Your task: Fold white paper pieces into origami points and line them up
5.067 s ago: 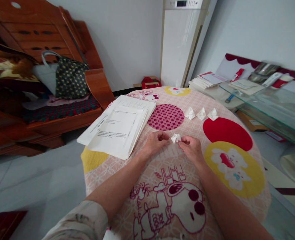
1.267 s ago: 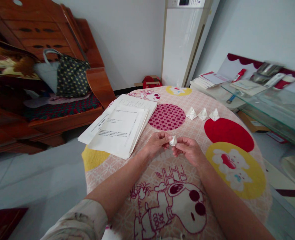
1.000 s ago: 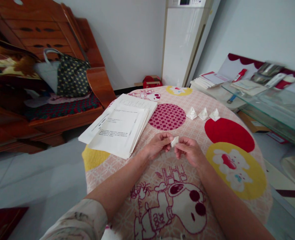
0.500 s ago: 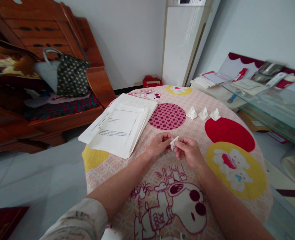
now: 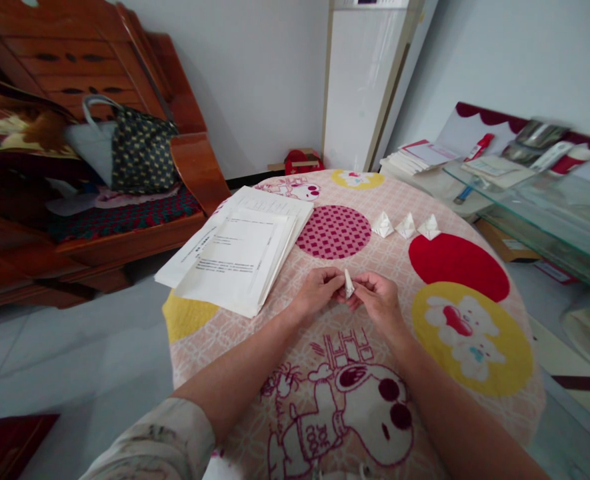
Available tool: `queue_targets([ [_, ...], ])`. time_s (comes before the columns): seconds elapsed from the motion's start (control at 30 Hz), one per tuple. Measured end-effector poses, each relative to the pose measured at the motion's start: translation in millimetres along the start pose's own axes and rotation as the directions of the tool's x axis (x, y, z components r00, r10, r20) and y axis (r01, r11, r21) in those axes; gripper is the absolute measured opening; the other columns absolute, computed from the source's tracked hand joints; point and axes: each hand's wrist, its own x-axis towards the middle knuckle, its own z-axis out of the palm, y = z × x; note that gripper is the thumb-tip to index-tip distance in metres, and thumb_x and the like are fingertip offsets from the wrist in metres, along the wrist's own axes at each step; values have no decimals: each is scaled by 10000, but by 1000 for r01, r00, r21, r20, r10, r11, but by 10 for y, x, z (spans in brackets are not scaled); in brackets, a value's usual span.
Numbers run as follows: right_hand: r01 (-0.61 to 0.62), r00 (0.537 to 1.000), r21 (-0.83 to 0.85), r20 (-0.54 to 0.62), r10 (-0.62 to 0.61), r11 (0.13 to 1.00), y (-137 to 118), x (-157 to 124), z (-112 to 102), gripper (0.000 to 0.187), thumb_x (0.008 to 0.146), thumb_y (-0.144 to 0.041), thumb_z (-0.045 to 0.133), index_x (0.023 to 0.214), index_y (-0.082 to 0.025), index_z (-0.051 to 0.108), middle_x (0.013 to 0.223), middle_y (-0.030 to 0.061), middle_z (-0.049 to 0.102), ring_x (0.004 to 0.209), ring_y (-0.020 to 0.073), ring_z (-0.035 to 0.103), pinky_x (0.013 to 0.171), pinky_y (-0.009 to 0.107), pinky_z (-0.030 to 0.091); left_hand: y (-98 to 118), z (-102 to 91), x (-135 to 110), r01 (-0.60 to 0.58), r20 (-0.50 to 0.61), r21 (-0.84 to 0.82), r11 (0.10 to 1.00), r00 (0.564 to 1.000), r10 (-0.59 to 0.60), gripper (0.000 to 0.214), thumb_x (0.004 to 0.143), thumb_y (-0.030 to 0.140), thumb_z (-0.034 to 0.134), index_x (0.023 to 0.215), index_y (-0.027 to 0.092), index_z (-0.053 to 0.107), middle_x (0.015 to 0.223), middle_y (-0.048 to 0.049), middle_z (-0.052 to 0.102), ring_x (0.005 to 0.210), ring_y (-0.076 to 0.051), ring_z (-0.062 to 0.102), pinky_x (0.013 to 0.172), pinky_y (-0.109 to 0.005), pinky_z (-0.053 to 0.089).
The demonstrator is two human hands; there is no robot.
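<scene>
Between my hands, above the middle of the round table, is a small folded white paper piece [image 5: 349, 285] standing nearly upright. My left hand [image 5: 319, 288] pinches it from the left with thumb and fingers. From the other side my right hand [image 5: 377, 293] grips it too; the fingertips behind the paper are partly hidden. Farther back on the tablecloth [image 5: 285, 333] stand three folded white paper shapes, pointed at the top, in a row: a left one [image 5: 383, 225], a middle one [image 5: 406, 227] and a right one [image 5: 429, 227].
A stack of printed paper sheets [image 5: 239, 257] lies at the table's left. To the right is a glass shelf unit [image 5: 535, 207] with papers, a red tube and a metal bowl. A wooden bench [image 5: 195, 167] with a patterned bag [image 5: 145, 150] stands at the far left.
The paper piece has turned from a slant to nearly upright between my fingers. My right-hand fingers have shifted slightly around it. The three paper shapes stay in place.
</scene>
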Motion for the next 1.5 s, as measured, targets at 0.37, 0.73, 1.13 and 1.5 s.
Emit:
queue_targets([
  [0.37, -11, 999, 63, -50, 14, 998, 39, 6, -9, 198, 702, -338, 772, 760, -193, 651, 592, 0, 682, 466, 156, 626, 425, 252, 502, 40, 28, -49, -54, 39, 4, 999, 998, 54, 349, 776, 327, 761, 1049, 112, 724, 807, -68, 728, 658, -151, 671, 607, -252, 525],
  [0.73, -125, 990, 241, -35, 137, 963, -20, 0, 33, 152, 547, -196, 741, 673, -189, 657, 595, -26, 666, 469, 131, 592, 420, 237, 482, 53, 77, -79, -284, 127, 135, 949, 955, 268, 255, 814, 388, 760, 888, 144, 743, 1001, -81, 654, 742, -129, 634, 646, -231, 515],
  [1.13, -67, 998, 129, 9, 67, 989, -81, -32, 23, 291, 752, -445, 723, 744, -160, 667, 645, 39, 705, 466, 148, 637, 425, 247, 517, 19, -25, 38, -49, -57, -13, 999, 997, 48, 232, 794, 333, 694, 774, 151, 551, 611, 42, 543, 470, -67, 488, 454, -191, 380],
  [1.5, -11, 1000, 133, 20, 8, 991, -56, -23, 4, 395, 810, -537, 690, 713, -154, 678, 617, 56, 694, 487, 170, 657, 440, 270, 542, 41, -28, 6, 17, -45, -94, 995, 999, -21, 267, 769, 349, 747, 798, 142, 583, 592, 27, 578, 474, -72, 509, 461, -186, 390],
])
